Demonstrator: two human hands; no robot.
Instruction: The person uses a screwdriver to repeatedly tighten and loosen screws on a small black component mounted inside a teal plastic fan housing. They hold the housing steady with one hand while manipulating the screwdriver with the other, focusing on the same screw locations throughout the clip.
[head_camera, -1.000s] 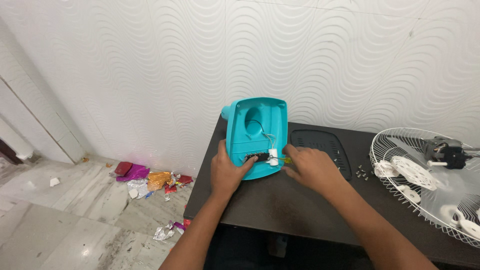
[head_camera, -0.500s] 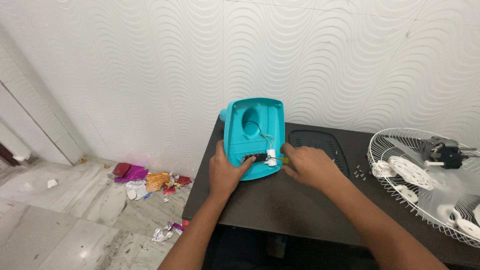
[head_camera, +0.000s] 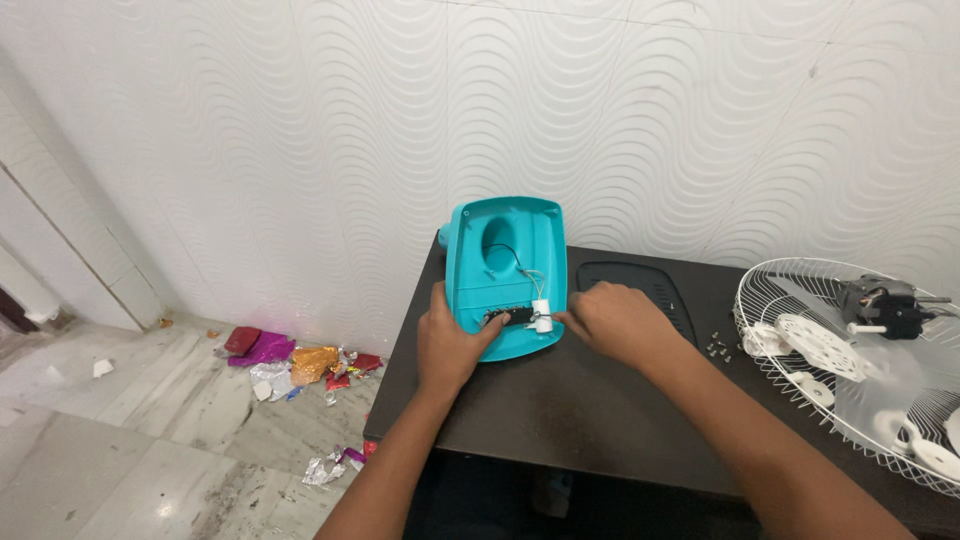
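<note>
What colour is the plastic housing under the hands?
The plastic housing is turquoise, seen best in the head view.

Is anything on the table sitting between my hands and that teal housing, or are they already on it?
Nothing visible stands in the way. The left hand already grips the near left edge of the teal housing, and the right hand touches the small white part at its near edge. The wire fan guard and loose screws lie off to the right.
</note>
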